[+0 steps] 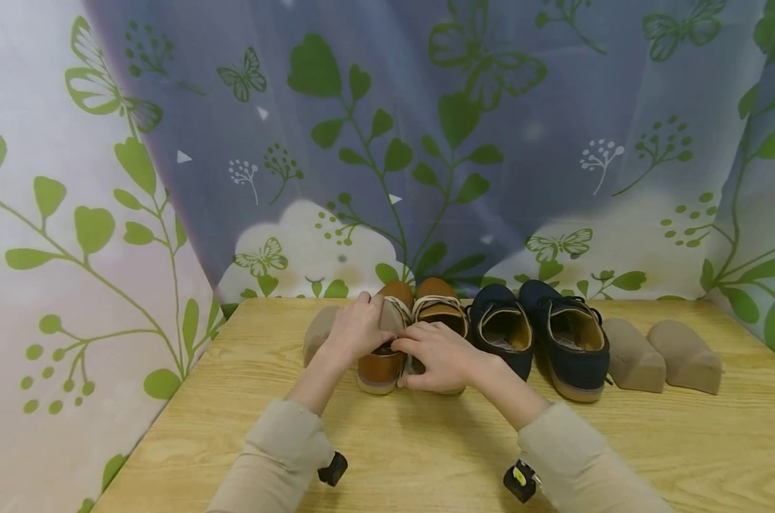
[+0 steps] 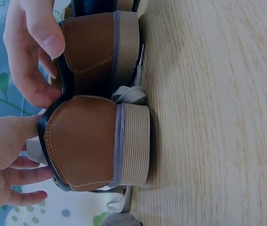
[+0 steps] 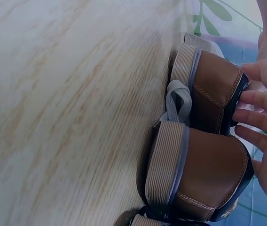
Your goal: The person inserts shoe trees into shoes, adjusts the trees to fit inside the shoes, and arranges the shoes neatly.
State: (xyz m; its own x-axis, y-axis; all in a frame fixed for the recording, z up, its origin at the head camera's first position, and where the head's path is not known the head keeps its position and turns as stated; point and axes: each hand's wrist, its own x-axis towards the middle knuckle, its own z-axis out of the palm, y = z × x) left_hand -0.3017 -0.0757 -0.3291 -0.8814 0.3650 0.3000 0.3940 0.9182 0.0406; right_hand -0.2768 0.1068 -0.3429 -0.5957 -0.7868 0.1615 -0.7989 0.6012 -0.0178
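A pair of brown leather shoes with pale laces stands on the wooden table, heels toward me. My left hand (image 1: 358, 329) reaches over the left brown shoe (image 1: 379, 370). In the left wrist view its thumb touches the dark collar and its other fingers (image 2: 30, 176) spread loosely at the far side; something light grey shows between them. My right hand (image 1: 440, 356) lies across the right brown shoe (image 3: 213, 169), covering much of its opening. Its loosely bent fingers (image 3: 258, 117) reach the left shoe's collar. Shoelace loops (image 3: 179, 101) hang between the heels.
Two navy shoes (image 1: 503, 331) (image 1: 570, 342) stand right of the brown pair. Farther right lie two beige-brown blocks (image 1: 634, 356) (image 1: 685, 356). Another such block (image 1: 320, 335) is left of the brown shoes. A leaf-patterned curtain (image 1: 375, 142) hangs behind the wooden table (image 1: 714, 456).
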